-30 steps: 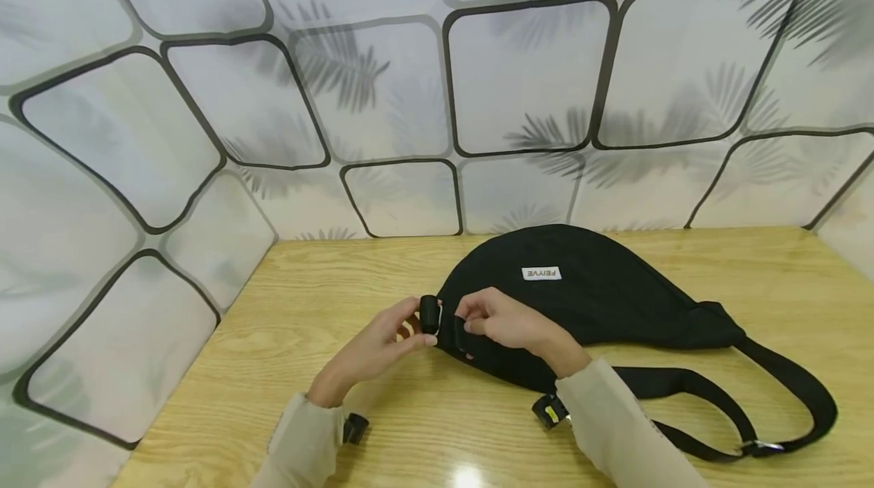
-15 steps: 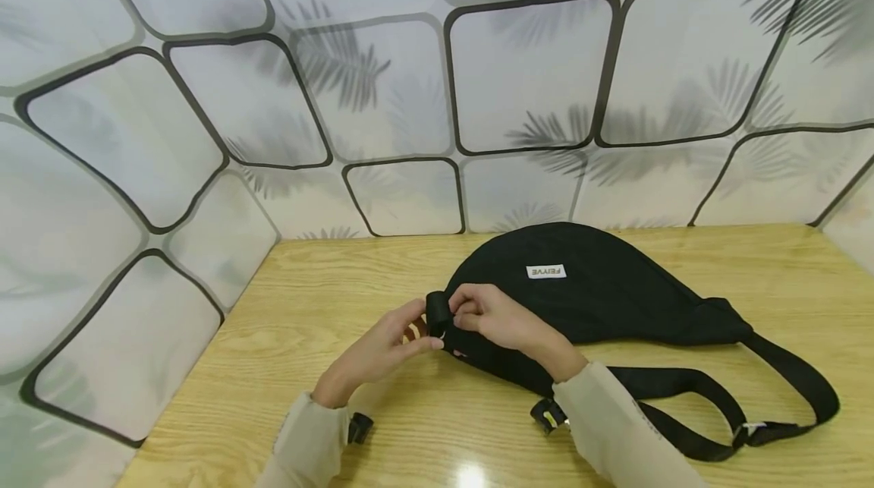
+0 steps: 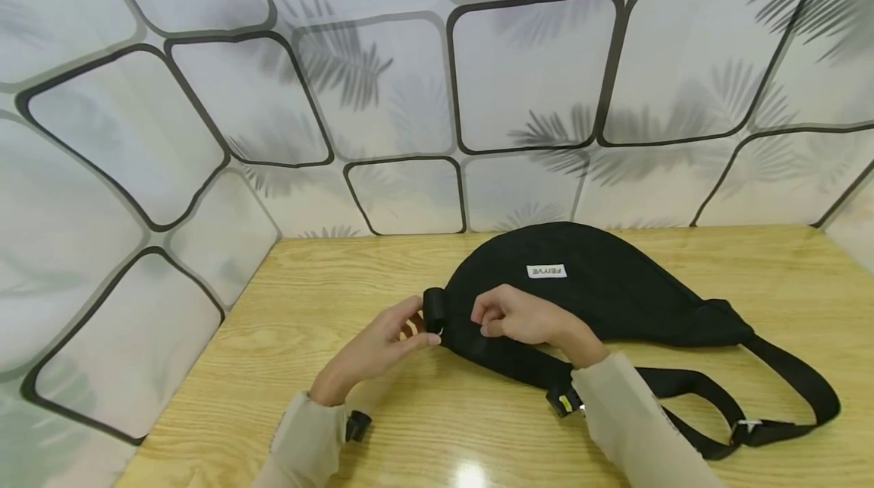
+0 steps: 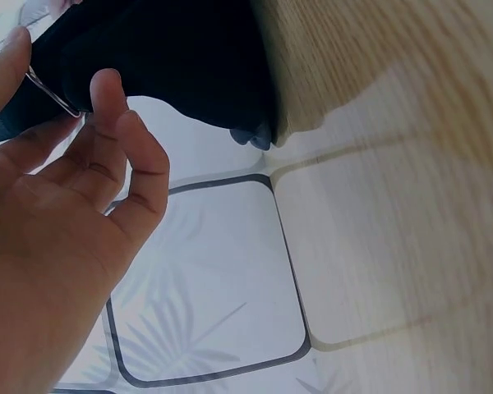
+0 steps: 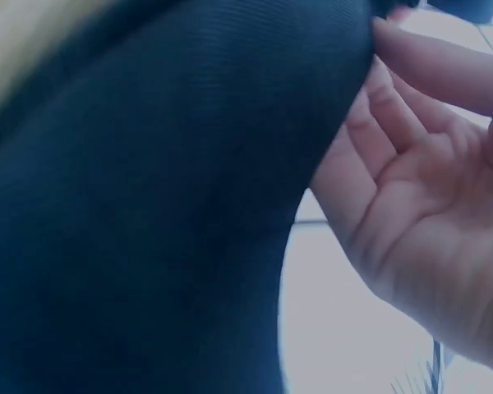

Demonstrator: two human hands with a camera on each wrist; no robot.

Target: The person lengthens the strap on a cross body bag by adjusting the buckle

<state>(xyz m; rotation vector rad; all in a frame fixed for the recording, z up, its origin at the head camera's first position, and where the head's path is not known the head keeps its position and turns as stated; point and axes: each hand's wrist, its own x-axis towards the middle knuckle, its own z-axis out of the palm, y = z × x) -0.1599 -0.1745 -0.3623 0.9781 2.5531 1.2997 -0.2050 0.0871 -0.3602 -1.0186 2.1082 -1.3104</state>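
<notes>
A black sling bag (image 3: 580, 283) with a white label lies on the wooden table. At its left end my left hand (image 3: 382, 340) pinches a metal buckle (image 4: 53, 94) between thumb and fingers; a black strap (image 3: 433, 310) curls up in a loop there. Just to the right, over the bag, my right hand (image 3: 526, 317) has its fingers curled, with thumb and fingertip together on dark webbing at the top of the right wrist view. The bag's dark cloth (image 5: 172, 205) fills much of that view, and the pinched part is small and mostly hidden.
The bag's long strap (image 3: 812, 389) loops over the table at the right, with a metal slider (image 3: 747, 427) on it. Patterned wall panels (image 3: 532, 78) rise behind the table (image 3: 328, 275) and on the left. Each wrist carries a small black camera (image 3: 358, 426).
My right hand came left to the buckle, then drew back to the right, away from it. My left hand keeps its hold at the buckle and strap loop with little movement.
</notes>
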